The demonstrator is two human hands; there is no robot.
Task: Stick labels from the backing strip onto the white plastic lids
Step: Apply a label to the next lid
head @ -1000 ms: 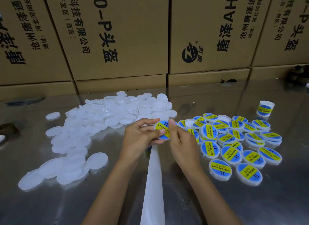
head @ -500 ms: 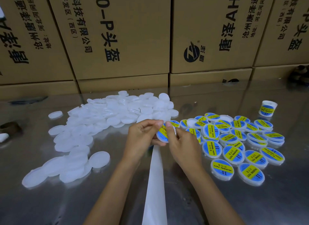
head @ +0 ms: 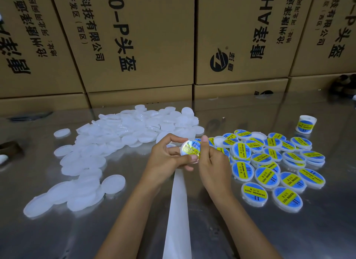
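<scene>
Both hands meet at mid-table over a round lid (head: 189, 149) that bears a blue and yellow label. My left hand (head: 167, 158) grips this lid between thumb and fingers. My right hand (head: 212, 162) touches its right edge, thumb up against the label. A white backing strip (head: 178, 210) runs from under my hands down to the bottom edge. A heap of plain white lids (head: 107, 143) lies to the left. Several labelled lids (head: 269, 162) are spread on the right.
The table (head: 317, 229) is shiny metal. Stacked cardboard boxes (head: 134, 46) wall off its far side. One labelled lid (head: 306, 124) stands alone at the far right. A dark object (head: 8, 147) sits at the left edge, and another dark object (head: 342, 84) at the far right.
The lid has tilted in my hands, so its label now catches glare. My right thumb has slid up along its right edge. The piles have not moved.
</scene>
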